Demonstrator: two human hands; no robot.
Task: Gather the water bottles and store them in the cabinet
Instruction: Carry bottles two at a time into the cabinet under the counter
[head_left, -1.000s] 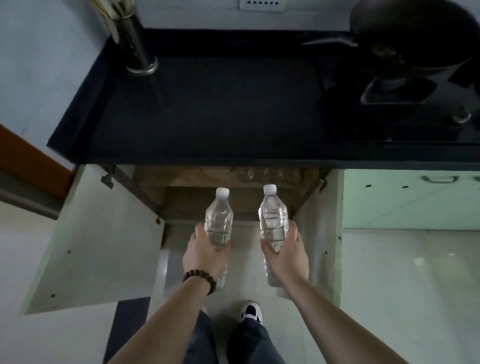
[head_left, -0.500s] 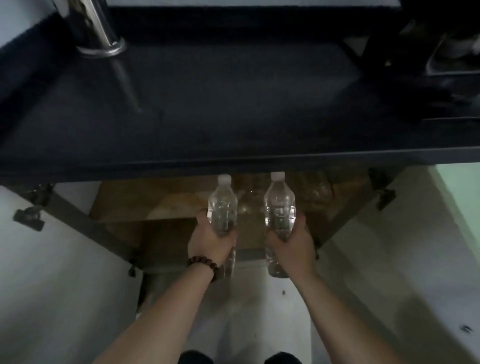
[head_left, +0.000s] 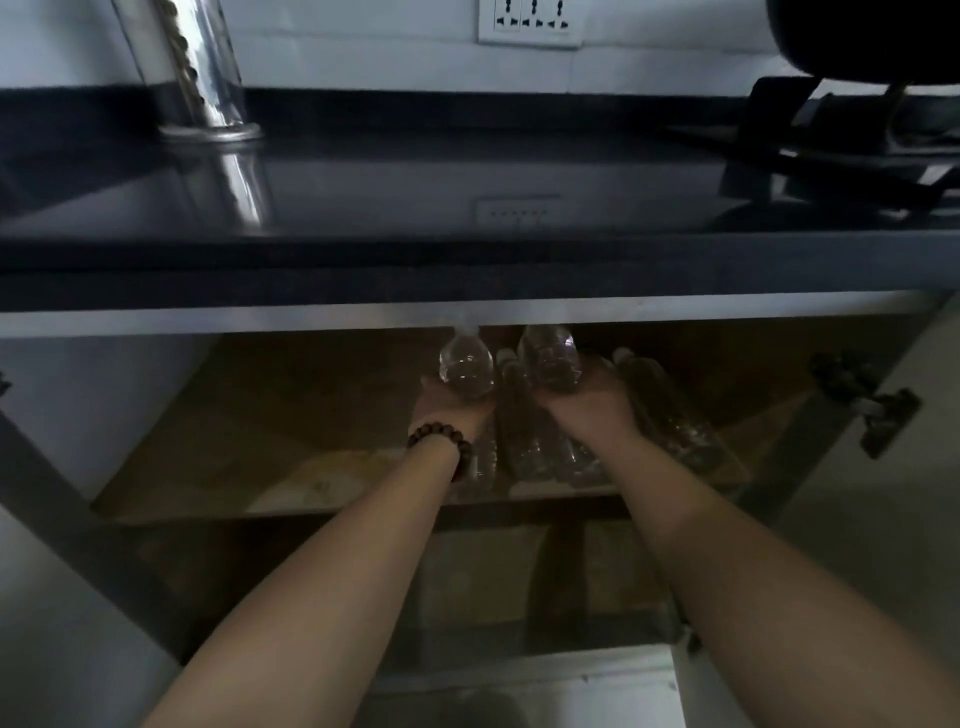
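Observation:
Both my arms reach into the open cabinet (head_left: 260, 457) under the dark countertop. My left hand (head_left: 449, 408), with a bead bracelet at the wrist, grips a clear water bottle (head_left: 466, 366) upright over the wooden shelf. My right hand (head_left: 584, 402) grips a second clear water bottle (head_left: 549, 358) just to the right of it. The tops of both bottles are hidden behind the cabinet's top rail. More clear bottles (head_left: 670, 415) stand or lean on the shelf behind and beside my right hand; it is too dim to tell how many.
The black countertop (head_left: 467, 208) hangs over the cabinet. A shiny metal utensil holder (head_left: 192, 78) stands on it at the left, a stove with a dark pan (head_left: 857, 119) at the right. The cabinet doors (head_left: 883, 467) stand open on both sides.
The camera has dropped lower and closer. Both hands have pushed their bottles from the cabinet opening in over the shelf, and the caps have gone out of sight behind the rail.

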